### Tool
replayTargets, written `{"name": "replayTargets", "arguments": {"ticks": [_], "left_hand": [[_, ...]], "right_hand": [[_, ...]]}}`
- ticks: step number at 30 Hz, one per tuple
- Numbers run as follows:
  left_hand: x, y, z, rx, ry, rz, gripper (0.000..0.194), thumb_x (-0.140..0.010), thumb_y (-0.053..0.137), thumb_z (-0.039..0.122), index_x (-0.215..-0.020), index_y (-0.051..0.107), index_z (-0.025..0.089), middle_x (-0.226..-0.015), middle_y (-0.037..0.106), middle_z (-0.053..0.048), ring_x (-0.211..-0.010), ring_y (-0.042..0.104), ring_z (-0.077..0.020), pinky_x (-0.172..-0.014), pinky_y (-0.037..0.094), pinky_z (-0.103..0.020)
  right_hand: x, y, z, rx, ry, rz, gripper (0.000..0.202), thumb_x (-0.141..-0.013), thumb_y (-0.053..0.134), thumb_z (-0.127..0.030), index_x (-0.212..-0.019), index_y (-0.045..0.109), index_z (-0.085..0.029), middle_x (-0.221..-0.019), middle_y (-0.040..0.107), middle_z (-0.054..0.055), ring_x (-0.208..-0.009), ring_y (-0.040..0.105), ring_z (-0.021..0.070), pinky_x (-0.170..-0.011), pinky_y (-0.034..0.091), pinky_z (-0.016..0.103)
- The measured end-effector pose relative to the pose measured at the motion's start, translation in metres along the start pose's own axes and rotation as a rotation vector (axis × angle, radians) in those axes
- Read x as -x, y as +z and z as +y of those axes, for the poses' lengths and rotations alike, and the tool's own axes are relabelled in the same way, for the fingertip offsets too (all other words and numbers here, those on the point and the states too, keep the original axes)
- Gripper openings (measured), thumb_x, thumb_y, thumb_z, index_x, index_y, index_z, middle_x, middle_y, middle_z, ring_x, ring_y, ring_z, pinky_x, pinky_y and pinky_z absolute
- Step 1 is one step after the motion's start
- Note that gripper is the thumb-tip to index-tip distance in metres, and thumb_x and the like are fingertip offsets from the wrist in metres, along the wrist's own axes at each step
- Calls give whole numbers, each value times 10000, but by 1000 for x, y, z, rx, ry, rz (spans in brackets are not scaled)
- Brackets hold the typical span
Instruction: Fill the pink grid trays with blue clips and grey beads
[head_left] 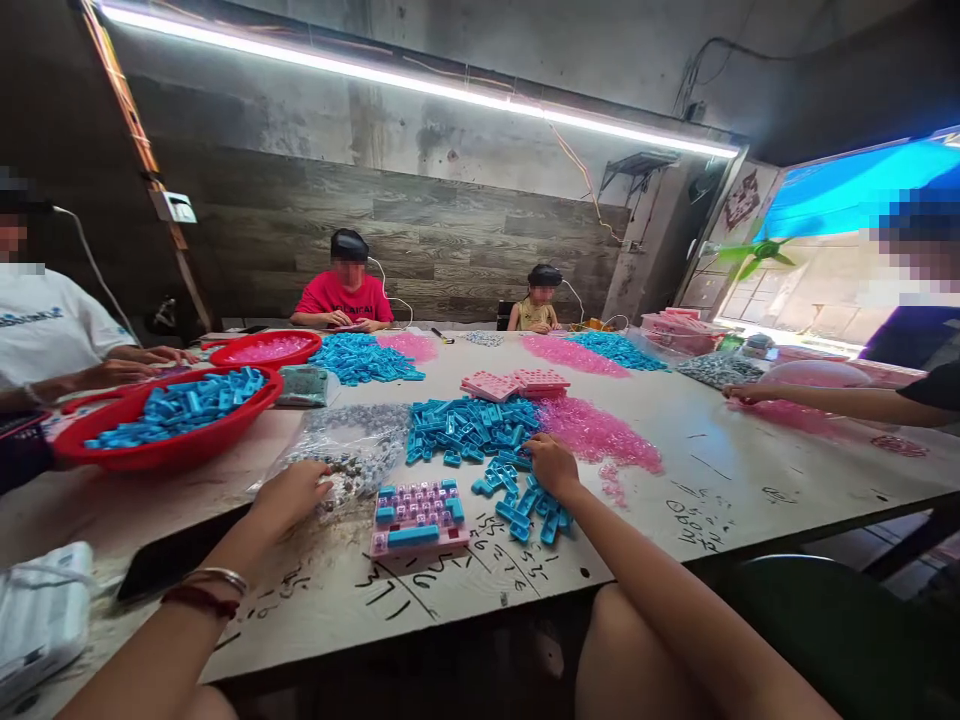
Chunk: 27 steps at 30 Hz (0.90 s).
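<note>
My left hand (296,497) is at the clear plastic bag (352,430) of small grey parts, its fingers loosely bent with a gap at the tips. On the right, my right hand (553,465) is curled at the edge of a pile of blue plastic keycaps (469,425); its fingertips are partly hidden, so I cannot make out what they hold. Between my hands lies a small pink keyboard (418,515) with clear pink and blue keycaps on it. More loose blue keycaps (525,510) are scattered below my right hand. A heap of clear pink keycaps (596,435) adjoins the blue pile.
Pink keyboard bases (516,384) are stacked behind the blue pile. Two red basins stand left, the nearer red basin (169,455) full of blue pieces. A black phone (180,550) and a white device (45,620) lie near left. Several other people sit around the table.
</note>
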<state>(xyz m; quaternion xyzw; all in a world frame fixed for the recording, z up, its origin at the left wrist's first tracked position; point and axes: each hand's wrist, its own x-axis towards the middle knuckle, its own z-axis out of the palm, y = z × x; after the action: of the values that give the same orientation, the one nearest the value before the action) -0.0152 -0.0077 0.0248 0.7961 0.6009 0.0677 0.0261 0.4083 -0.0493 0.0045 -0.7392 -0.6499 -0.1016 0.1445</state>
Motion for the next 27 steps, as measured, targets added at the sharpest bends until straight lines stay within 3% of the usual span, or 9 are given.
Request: {"name": "replayTargets", "arguments": {"ticks": [4, 8, 14, 17, 22, 27], "left_hand": [[-8, 13, -3, 18, 89, -28, 343, -799, 451, 282, -1073, 595, 134, -1131, 595, -116, -1063, 529, -238, -900, 390, -314], [-18, 19, -2, 6, 177, -57, 286, -775, 434, 178, -958, 647, 123, -1004, 639, -121, -964, 573, -224, -850, 409, -295], [-27, 30, -9, 29, 154, -5, 322, -690, 427, 72, -905, 657, 141, -893, 662, -92, -885, 593, -212, -771, 420, -264], [-24, 27, -7, 28, 141, 24, 290, -710, 443, 129, -912, 651, 136, -941, 653, -104, -918, 583, -224, -809, 411, -280], [-11, 15, -1, -23, 12, 32, 335, -795, 398, 370, -829, 638, 138, -914, 637, -137, -878, 583, -279, -735, 427, -339], [-10, 18, -6, -45, -78, -29, 190, -737, 446, 224, -777, 615, 145, -858, 650, -118, -840, 603, -259, -719, 419, -312]], "right_hand": [[-2, 2, 2, -33, 28, -19, 309, -824, 442, -130, -987, 675, -251, -1046, 618, 52, -948, 558, 178, -798, 417, 258], [-4, 3, 8, -74, 56, -17, 326, -814, 455, -137, -1046, 653, -253, -1073, 625, 38, -961, 570, 166, -825, 421, 242], [-4, 7, 18, -125, 82, 26, 311, -834, 450, -166, -1060, 647, -245, -1069, 636, 47, -963, 578, 186, -834, 431, 272], [-3, 6, 19, -154, 82, 63, 309, -843, 440, -169, -1067, 646, -224, -1054, 636, 75, -949, 578, 203, -823, 438, 292], [-3, 1, 11, -232, -32, 116, 318, -856, 438, -164, -1116, 617, -202, -1048, 632, 83, -981, 560, 196, -846, 432, 283], [0, -4, -4, -331, -281, 60, 417, -765, 421, 18, -959, 685, -239, -1031, 642, 32, -971, 560, 169, -864, 426, 292]]}}
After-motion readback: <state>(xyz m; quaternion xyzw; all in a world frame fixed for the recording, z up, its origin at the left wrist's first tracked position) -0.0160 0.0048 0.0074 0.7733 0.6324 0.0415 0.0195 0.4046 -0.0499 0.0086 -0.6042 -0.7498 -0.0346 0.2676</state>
